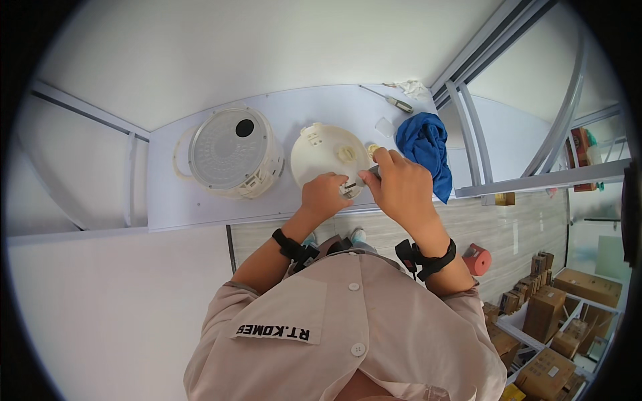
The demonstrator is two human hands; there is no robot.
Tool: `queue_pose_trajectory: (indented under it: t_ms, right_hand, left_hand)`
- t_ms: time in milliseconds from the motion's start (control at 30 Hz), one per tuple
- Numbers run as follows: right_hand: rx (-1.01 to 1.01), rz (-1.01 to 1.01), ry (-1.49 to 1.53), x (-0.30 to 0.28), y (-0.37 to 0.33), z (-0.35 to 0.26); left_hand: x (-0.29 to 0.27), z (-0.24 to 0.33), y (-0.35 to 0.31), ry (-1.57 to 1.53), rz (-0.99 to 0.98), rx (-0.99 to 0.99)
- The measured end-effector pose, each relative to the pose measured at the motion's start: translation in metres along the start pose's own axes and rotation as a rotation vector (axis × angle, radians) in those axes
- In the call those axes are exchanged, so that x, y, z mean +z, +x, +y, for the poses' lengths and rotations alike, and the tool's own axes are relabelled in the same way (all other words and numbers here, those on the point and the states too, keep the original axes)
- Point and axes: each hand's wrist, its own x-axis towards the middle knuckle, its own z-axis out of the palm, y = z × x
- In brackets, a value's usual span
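A round white appliance lid (pixel 314 160), inner side up, lies on the bench in front of me. My left hand (pixel 324 194) grips its near rim, thumb and fingers close to a small latch-like part (pixel 349 192). My right hand (pixel 401 184) is closed round what looks like a grey-handled screwdriver (pixel 367 178). The tool's thin dark shaft points left, toward my left fingertips at the rim; its tip is too small to make out. Inside the lid sits a cream round piece (pixel 346 154). Another small cream part (pixel 372 148) lies just beyond my right fingers.
Left of the lid stands a white round cooker body (pixel 235 154) with a carrying handle. A blue cloth (pixel 425 150) is bunched at the right end of the bench (pixel 180 210). Behind are another screwdriver (pixel 394 101), a clear plastic piece (pixel 385 127) and white crumpled material (pixel 411 88).
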Motion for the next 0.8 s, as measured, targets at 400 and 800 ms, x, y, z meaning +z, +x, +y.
queue_pose_trajectory:
  t_ms: [400, 800]
  right_hand:
    - [-0.101, 0.025, 0.004, 0.0, -0.002, 0.013]
    - [-0.248, 0.124, 0.136, 0.0, -0.008, 0.02]
  left_hand:
    - [-0.002, 0.008, 0.004, 0.089, -0.082, -0.064]
    - [-0.006, 0.015, 0.005, 0.121, -0.128, -0.073]
